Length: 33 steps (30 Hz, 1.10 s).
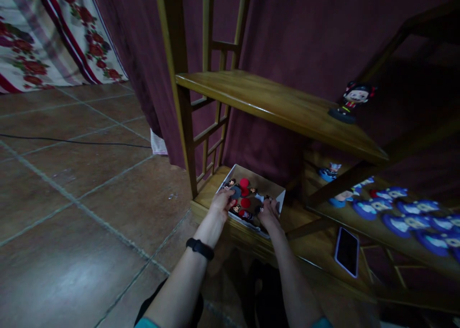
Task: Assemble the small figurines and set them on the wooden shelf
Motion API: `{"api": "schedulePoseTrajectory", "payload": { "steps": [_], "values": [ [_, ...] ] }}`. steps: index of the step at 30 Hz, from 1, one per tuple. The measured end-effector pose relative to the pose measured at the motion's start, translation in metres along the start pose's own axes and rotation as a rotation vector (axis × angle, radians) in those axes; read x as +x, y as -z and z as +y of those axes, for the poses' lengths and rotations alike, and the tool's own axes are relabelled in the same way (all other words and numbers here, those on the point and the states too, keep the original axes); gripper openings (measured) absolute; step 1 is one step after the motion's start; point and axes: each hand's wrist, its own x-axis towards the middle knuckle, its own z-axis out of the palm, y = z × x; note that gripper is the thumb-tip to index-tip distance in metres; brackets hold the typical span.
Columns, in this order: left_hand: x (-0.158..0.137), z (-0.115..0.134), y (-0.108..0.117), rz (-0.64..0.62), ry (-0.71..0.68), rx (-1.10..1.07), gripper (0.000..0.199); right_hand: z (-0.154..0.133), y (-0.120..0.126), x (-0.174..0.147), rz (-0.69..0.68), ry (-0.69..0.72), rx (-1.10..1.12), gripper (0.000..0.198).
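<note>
A shallow cardboard box [276, 191] on the low wooden shelf holds several small figurines, some with round red bases [245, 203]. Over the box's left side, my left hand [220, 202] is closed on a figurine with a round dark grey base [235, 191], the base turned up. Inside the right part of the box, my right hand [269, 213] has its fingers bent around a small figurine [259, 198], of which a pale part sticks out; the rest is hidden by the fingers.
A dark-haired figurine [354, 100] stands on the upper wooden shelf [266, 98] above the box. To the right, several blue-and-white figurines [406, 222] occupy another shelf. A phone [347, 251] lies on the low shelf. A thin cable [75, 141] crosses the tiled floor.
</note>
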Motion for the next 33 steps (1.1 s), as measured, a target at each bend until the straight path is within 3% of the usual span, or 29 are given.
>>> {"api": "schedulePoseTrajectory", "payload": {
  "steps": [6,11,14,16,22,27,33],
  "values": [
    [-0.001,-0.003,-0.003,-0.010,0.033,-0.023,0.016,0.008,-0.006,0.006,-0.106,-0.030,0.241,0.036],
    [0.004,-0.009,-0.002,-0.007,0.050,0.001,0.014,-0.005,0.003,0.006,-0.153,-0.176,0.896,0.041],
    [0.006,-0.012,-0.003,0.005,0.043,0.019,0.014,-0.019,0.016,0.002,-0.300,-0.130,1.268,0.049],
    [0.005,-0.014,-0.004,0.011,0.035,0.037,0.014,-0.027,0.022,-0.002,-0.341,-0.079,1.393,0.052],
    [0.001,-0.019,-0.008,-0.020,0.039,0.073,0.015,-0.034,0.025,-0.004,-0.340,-0.015,1.499,0.052],
    [0.001,-0.021,-0.009,-0.047,0.038,0.063,0.018,-0.034,0.020,0.000,-0.260,-0.015,1.537,0.038],
    [0.001,-0.023,-0.009,-0.061,0.039,0.055,0.018,-0.035,0.015,0.002,-0.117,-0.003,1.448,0.041]
  ]
}}
